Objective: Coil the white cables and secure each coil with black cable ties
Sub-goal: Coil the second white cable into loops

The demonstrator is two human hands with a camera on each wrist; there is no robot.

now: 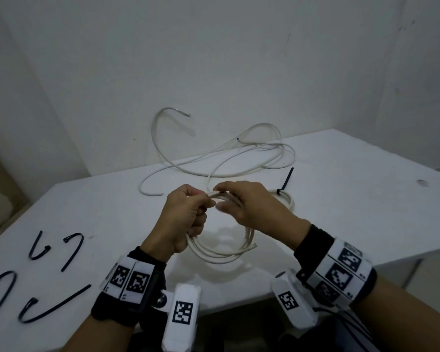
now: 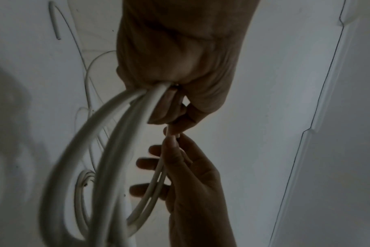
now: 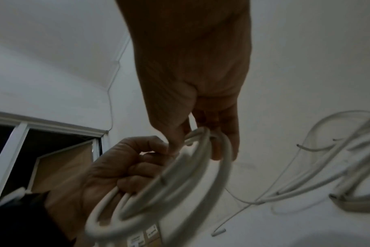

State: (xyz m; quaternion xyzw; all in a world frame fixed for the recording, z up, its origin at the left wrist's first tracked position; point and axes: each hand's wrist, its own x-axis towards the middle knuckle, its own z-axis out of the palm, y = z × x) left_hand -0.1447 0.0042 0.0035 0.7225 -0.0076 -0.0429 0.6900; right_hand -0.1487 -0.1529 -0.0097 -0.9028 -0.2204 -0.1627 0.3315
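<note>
A coil of white cable (image 1: pixel 220 253) hangs just above the white table (image 1: pixel 353 212). My left hand (image 1: pixel 201 203) grips its left side in a fist, strands running through the palm (image 2: pixel 135 107). My right hand (image 1: pixel 228 199) pinches the top of the same coil (image 3: pixel 203 150) between thumb and fingers, beside the left hand (image 3: pixel 125 167). One cable end (image 1: pixel 253 246) sticks out at the coil's lower right. Behind my right hand lies a second white coil (image 1: pixel 288 199) with a black cable tie (image 1: pixel 287 180) round it. Several loose black ties (image 1: pixel 73 250) lie at the table's left front.
Loose white cables (image 1: pixel 214 161) sprawl across the back of the table, one arching up against the wall. The table's right edge (image 1: pixel 404 255) drops off close to my right wrist. A cardboard box (image 1: pixel 3 196) stands on the floor to the left.
</note>
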